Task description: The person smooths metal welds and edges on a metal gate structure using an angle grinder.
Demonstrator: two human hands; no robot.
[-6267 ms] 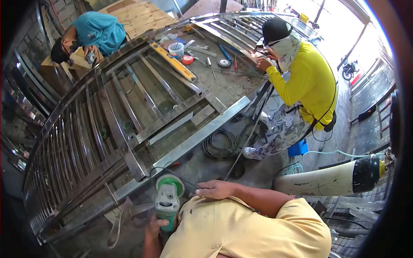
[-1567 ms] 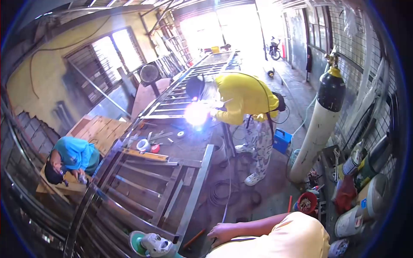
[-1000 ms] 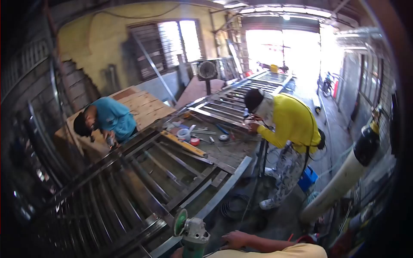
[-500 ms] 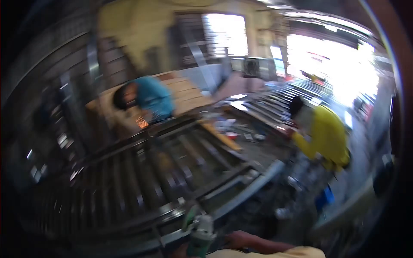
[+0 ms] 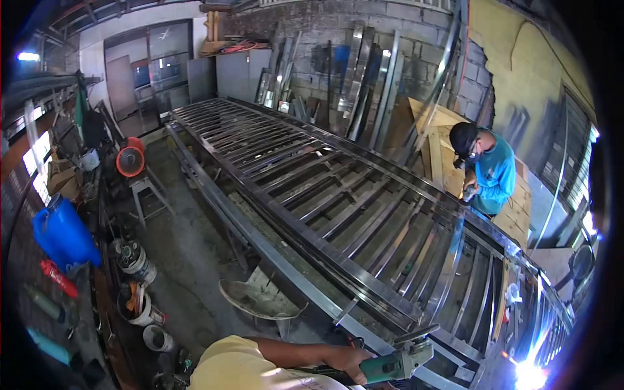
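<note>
My left hand is closed around the rear body of a green angle grinder at the bottom centre. The grinder's metal head and disc point right, over the near edge of a large metal grille. A sliver of skin shows under the grinder at the bottom edge, perhaps my right hand; its fingers are hidden. The grille of shiny bars runs from the lower right to the far left.
Across the grille, a person in a teal shirt bends over a tool. Bright welding light flares at the lower right. Left are a blue jug, buckets, an orange fan and a stool. A curved metal seat stands nearby.
My view has swung left and is sharper. The grinder now appears further right with its head pointing right. The person in yellow has left the view, and the teal-shirted person appears at the right.
</note>
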